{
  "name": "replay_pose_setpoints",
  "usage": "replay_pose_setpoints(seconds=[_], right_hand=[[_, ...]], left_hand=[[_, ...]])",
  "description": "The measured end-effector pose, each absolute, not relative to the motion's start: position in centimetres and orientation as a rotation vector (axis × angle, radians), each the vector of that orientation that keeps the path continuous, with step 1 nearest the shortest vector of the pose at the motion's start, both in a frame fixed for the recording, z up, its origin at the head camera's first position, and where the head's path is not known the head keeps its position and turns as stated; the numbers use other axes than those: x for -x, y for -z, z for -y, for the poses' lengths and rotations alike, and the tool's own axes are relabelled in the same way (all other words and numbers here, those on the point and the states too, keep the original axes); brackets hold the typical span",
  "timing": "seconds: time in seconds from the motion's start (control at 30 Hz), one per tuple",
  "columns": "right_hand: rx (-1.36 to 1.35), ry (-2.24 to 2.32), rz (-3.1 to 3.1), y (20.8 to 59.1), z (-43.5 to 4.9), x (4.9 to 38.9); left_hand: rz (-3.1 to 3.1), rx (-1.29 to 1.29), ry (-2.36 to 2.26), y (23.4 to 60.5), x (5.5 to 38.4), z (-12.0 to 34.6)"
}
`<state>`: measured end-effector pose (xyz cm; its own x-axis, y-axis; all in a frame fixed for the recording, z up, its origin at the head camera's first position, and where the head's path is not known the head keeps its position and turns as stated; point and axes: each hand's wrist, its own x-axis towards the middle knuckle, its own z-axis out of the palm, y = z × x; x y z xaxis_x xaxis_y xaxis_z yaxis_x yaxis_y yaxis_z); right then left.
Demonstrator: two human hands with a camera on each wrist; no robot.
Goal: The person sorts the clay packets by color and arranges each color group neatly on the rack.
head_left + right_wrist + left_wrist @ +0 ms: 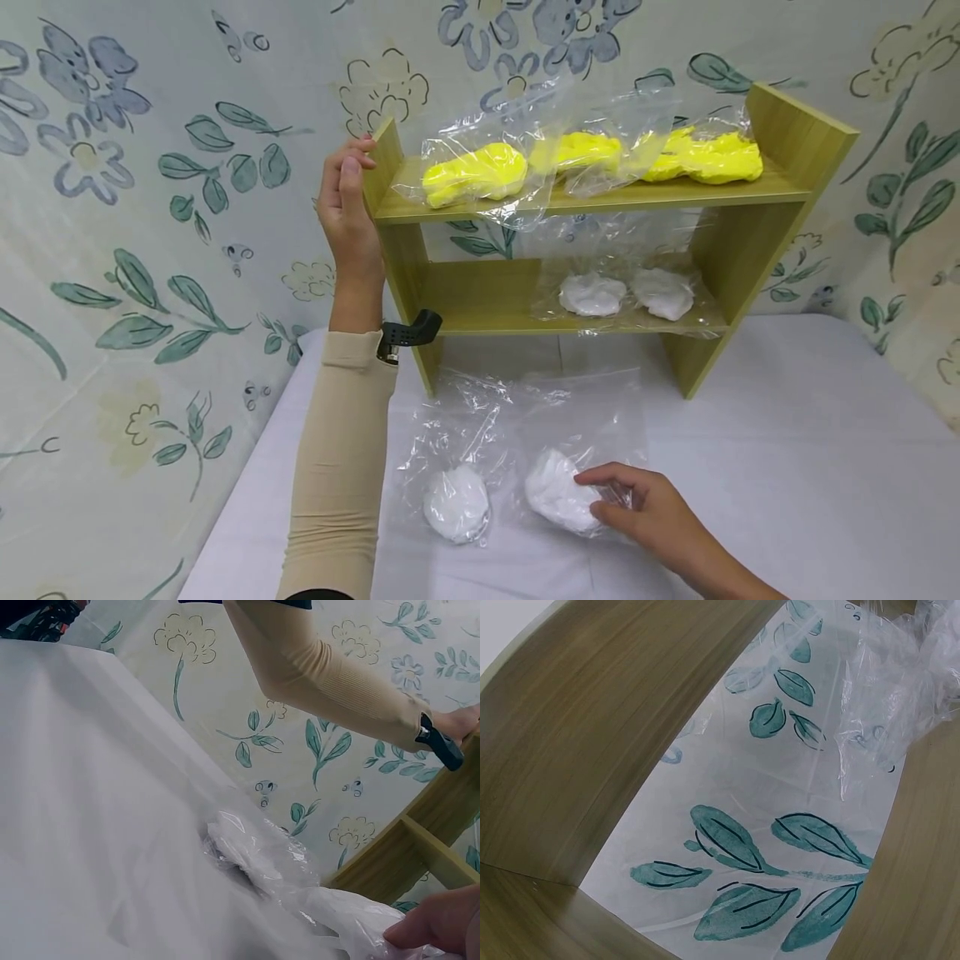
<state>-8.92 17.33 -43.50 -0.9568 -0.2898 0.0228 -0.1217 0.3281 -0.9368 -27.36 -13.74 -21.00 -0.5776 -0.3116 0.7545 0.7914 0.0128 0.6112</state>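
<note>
My left hand holds the top of the left side panel of a small wooden shelf, its fingers bent at the panel's edge. On the white cloth in front, my right hand pinches a clear plastic bag with a soft white lump between thumb and forefinger; the right wrist view shows the thumb against the plastic. Left of it lies a second bagged white lump. The left wrist view looks into the shelf, without showing the left hand.
Three bagged yellow lumps line the shelf's top tier. Two bagged white lumps sit on the right part of the lower tier, their plastic hanging over its front edge. Floral fabric hangs behind the white-covered table.
</note>
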Motion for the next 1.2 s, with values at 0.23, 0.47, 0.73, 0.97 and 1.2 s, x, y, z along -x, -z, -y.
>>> replay_pose_setpoints(seconds=[0.23,0.47,0.73,0.97,1.2], right_hand=[[0.377,1.716,-2.452,42.1,-17.9,8.9],[0.430,1.722,-2.471,40.9,-18.1,8.7],[0.361,1.697,-2.457,39.3,-18.1,8.1],[0.376,1.665,-2.492,38.0,-18.2,7.6],[0.431,1.659,-2.505,37.1,-18.3,7.2]], left_hand=[[1.464,0.523,1.687,21.0,27.4,13.8],[1.473,0.522,1.671,21.0,27.4,13.8],[1.462,0.532,1.676,21.0,27.3,13.8],[1.453,0.540,1.679,21.0,27.2,13.8],[1.430,0.565,1.692,21.0,27.3,13.8]])
